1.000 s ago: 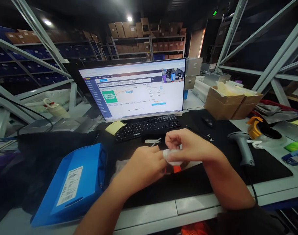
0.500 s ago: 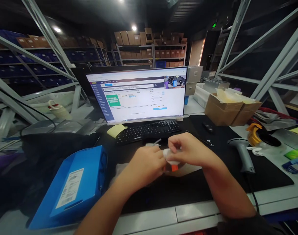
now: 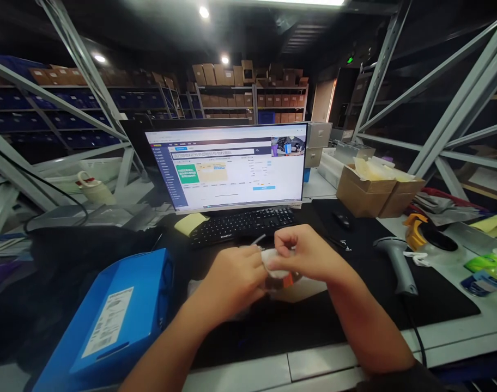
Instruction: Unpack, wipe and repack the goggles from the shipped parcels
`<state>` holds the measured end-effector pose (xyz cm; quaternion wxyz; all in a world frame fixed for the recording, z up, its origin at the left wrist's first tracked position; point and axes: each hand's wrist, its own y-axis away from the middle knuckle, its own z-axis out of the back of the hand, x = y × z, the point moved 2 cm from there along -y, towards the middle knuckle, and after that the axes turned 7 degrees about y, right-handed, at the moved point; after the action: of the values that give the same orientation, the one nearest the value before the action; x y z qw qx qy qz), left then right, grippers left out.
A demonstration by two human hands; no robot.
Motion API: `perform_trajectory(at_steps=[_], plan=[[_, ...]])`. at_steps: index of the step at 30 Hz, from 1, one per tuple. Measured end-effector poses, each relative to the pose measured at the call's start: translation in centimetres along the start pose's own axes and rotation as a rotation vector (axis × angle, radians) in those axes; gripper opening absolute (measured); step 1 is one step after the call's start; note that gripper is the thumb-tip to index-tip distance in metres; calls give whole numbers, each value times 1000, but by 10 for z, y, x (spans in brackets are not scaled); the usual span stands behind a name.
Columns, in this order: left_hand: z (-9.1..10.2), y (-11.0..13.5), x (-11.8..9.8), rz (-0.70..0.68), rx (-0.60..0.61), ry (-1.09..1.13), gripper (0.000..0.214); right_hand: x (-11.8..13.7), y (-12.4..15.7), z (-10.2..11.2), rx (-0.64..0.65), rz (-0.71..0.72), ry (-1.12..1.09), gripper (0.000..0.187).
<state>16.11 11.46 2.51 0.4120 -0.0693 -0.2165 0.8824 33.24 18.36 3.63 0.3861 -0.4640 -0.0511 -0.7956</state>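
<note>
My left hand (image 3: 236,275) is closed in front of the keyboard, its fingers mostly turned away from view. A thin grey strip (image 3: 259,239) sticks up just beyond its knuckles. Close beside it, my right hand (image 3: 308,255) pinches a white, soft-looking piece (image 3: 272,261) between thumb and fingers. The white piece reaches to the left hand's fingertips. Under the hands shows an orange patch (image 3: 288,280), partly covered, on something see-through. A beige flat piece (image 3: 305,291) lies below the right hand on the black mat (image 3: 252,343).
A blue bin (image 3: 121,316) with a white label stands at left. Behind the hands are a keyboard (image 3: 240,224) and monitor (image 3: 232,169). To the right lie a mouse (image 3: 340,219), a barcode scanner (image 3: 398,267), a tape dispenser (image 3: 430,237) and cardboard boxes (image 3: 361,190).
The head view has shifted slightly, so the scene sits lower and a little left. Both hands stay together, the right still pinching the white piece. A beige-yellow panel has appeared on the monitor.
</note>
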Motion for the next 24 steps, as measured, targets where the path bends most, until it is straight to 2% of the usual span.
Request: perform_trajectory(at_steps=[3,5,6,8,10,14,16,20,22,24], plan=[[8,1,4,19,-32,-36,4,-15,-4,13,133,3,-186,45],[14,2,4,15,-52,-34,7,-26,-6,23,242,6,-298,50],[16,2,3,12,-57,-31,8,-29,-6,26,254,10,-312,50],[16,3,1,10,-49,-31,9,-26,-6,24,214,22,-267,49],[12,3,0,9,-31,-24,9,-15,-4,12,133,26,-169,45],[3,1,4,8,-42,-3,24,1,-2,-7,6,16,-19,33],[4,1,8,7,-41,1,21,-6,-3,-1,48,16,-85,35],[12,2,12,9,-44,17,7,-29,-5,22,218,55,-233,45],[12,3,11,23,-35,20,8,-30,-5,23,212,73,-200,48],[8,3,9,34,-15,6,10,-22,-5,13,137,74,-125,46]])
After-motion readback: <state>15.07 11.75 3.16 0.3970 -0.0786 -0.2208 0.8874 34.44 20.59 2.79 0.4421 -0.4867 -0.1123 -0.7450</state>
